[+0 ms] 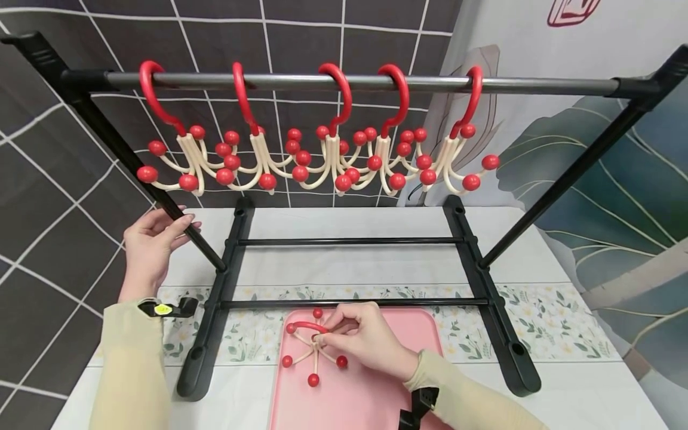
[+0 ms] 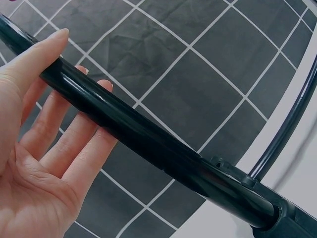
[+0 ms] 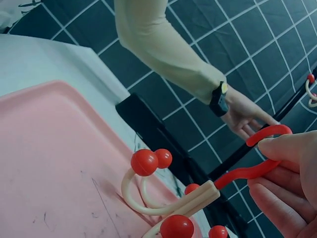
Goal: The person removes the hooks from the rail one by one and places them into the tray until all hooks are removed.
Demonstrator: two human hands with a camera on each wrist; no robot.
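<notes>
Dark gridded backdrop (image 1: pixel 303 48) rises behind our white bench (image 1: pixel 344 263). Fingers of our right hand (image 1: pixel 371 340) pinch a red-hooked hanger (image 3: pixel 195 198) over the pink tray (image 1: pixel 371 406), while those of our left hand (image 1: pixel 153 242) grasp the black rack's left post (image 1: pixel 125 152). Five similar hangers (image 1: pixel 333 152) hang along the top bar (image 1: pixel 301 82) above.

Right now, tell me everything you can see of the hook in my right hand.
The hook has a smooth, glossy red curved top joined to a cream stem of bundled prongs. These spread and curl outward, ending in shiny red balls; five balls show. It all looks like plastic. It is tilted above the pink tray, the right hand holding it by the red part. Whether it touches the tray, I can't tell.
</notes>
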